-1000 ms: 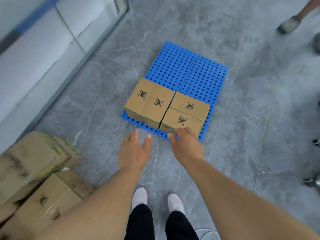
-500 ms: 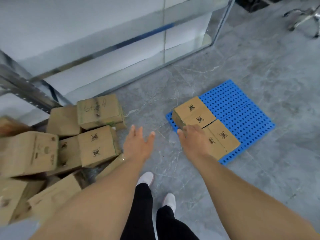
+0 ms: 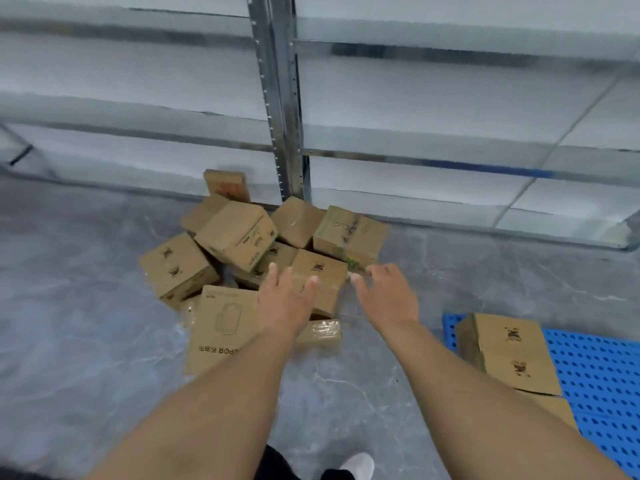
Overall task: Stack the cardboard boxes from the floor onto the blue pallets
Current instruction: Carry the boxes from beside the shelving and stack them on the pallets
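We reach for the small box (image 3: 320, 271) at the front of the floor pile (image 3: 242, 244), left of the blue pallet (image 3: 595, 368). Our left hand (image 3: 285, 303) and right hand (image 3: 386, 296) spread wide, holding nothing. Pulling it carelessly could topple the boxes leaning behind it.

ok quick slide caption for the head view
Both open hands, left hand and right hand, reach toward the cardboard box in the floor pile.
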### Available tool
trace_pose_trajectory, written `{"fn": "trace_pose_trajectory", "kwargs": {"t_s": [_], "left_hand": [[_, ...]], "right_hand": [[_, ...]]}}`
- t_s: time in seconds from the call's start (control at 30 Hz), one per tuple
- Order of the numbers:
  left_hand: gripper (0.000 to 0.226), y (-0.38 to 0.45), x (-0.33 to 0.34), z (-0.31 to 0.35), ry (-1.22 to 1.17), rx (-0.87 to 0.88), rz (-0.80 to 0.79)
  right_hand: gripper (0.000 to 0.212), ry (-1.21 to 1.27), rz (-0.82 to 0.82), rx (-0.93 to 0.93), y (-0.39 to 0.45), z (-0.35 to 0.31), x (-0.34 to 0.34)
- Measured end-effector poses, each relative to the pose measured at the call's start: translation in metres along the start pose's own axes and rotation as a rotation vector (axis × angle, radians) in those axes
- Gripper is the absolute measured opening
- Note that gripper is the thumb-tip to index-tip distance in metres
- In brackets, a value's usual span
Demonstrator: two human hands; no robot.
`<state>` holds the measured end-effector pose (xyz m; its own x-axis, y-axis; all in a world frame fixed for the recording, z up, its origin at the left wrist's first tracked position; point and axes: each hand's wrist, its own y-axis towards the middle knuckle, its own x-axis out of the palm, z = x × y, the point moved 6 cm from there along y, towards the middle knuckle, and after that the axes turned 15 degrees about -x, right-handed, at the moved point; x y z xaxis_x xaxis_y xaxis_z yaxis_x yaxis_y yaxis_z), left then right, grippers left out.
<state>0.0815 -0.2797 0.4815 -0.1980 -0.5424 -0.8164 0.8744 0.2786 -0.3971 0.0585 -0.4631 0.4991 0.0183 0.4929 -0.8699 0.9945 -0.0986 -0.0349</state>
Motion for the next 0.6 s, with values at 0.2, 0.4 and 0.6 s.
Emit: {"fn": "trace_pose_trajectory", "kwargs": {"t_s": [0.2,0.4,0.6], "left_hand": [[0.07,0.014,-0.068,-0.09,-0.069,-0.169,0.122],[0.074,0.03,-0.129,-0.188,-0.145,-0.309,0.173],[0.08,0.057,-0.179,-0.262,-0.194,-0.356,0.2]], "right_hand": [[0.04,-0.057,-0.052,-0.243,0.016,-0.11,0.046],[0.043,-0.026,-0.141,-0.343,0.015,-0.21,0.108],[0.042,-0.02,-0.201,-0.371,0.021,-0.291,0.159]]}}
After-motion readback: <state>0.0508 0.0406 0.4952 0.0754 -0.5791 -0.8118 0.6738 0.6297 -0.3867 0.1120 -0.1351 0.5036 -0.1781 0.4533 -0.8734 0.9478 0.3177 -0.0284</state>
